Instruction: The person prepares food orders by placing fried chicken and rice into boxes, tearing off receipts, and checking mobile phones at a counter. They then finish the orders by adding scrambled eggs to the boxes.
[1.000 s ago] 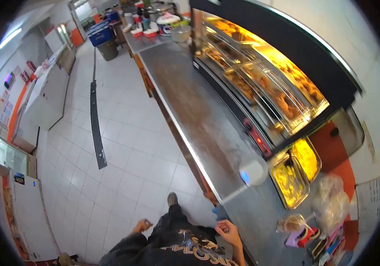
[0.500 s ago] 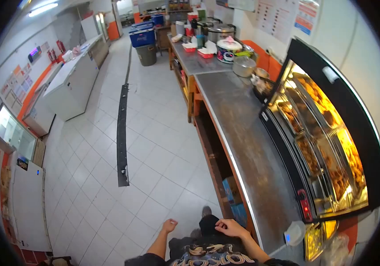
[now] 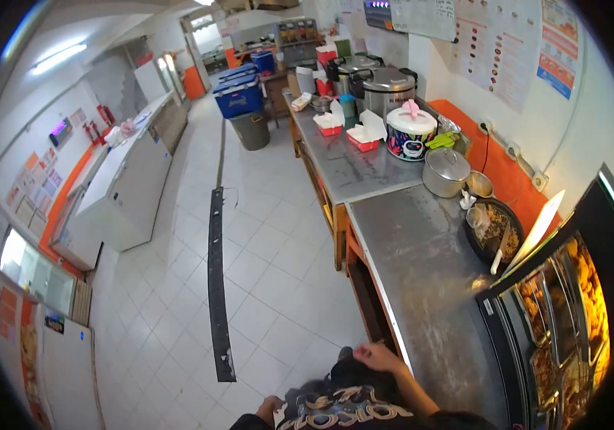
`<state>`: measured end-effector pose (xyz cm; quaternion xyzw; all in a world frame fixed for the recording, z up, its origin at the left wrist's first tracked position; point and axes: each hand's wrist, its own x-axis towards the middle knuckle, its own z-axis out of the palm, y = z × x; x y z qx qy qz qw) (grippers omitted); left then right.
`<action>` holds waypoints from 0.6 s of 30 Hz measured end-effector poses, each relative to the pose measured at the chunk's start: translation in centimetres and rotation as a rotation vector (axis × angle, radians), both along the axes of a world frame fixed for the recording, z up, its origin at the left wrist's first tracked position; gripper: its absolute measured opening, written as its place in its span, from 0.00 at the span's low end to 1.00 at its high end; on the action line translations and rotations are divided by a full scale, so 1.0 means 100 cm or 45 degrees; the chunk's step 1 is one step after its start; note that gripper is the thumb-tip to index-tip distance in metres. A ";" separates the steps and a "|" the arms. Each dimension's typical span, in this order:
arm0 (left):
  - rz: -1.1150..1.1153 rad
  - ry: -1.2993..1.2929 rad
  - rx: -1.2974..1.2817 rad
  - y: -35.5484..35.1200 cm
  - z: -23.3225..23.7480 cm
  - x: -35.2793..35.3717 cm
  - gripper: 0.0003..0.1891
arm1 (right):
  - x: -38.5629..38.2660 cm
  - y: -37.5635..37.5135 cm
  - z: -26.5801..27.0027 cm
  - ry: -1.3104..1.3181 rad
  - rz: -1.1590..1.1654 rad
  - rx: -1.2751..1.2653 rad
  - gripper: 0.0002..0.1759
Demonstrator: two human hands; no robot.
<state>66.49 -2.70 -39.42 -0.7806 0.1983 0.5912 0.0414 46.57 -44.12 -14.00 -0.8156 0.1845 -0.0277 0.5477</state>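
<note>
Low in the head view, my left hand [image 3: 271,405] hangs beside the dark printed shirt [image 3: 343,408]; its fingers are too small and partly hidden to read. My right hand [image 3: 378,356] is in front of my body, near the edge of the metal counter [image 3: 421,287], with its fingers curled in and nothing visible in them. Farther along the counter are a lidded pot [image 3: 446,172], a patterned rice cooker [image 3: 411,135] and a dark pan [image 3: 493,233] holding food and a knife.
A lit food warmer [image 3: 558,322] stands at the right. Red boxes [image 3: 363,140] sit on the far counter. Blue coolers [image 3: 239,97] rest above a grey bin [image 3: 250,131]. A black strip [image 3: 219,287] runs along the tiled floor. White freezers [image 3: 124,193] line the left.
The view has moved forward along the counter; the warmer is now lower and farther right, and the pots look nearer. My left hand has dropped lower, close to my body.
</note>
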 end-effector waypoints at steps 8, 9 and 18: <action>0.725 -1.134 -1.071 -0.276 0.077 0.236 0.20 | 0.175 -0.233 0.024 -0.253 -0.505 0.250 0.17; 0.685 -1.334 -1.206 -0.331 0.084 0.279 0.22 | 0.197 -0.269 0.027 -0.287 -0.675 0.403 0.19; 0.266 -1.210 -2.320 -0.924 0.239 0.681 0.22 | 0.436 -0.559 -0.005 -0.413 -1.615 0.883 0.31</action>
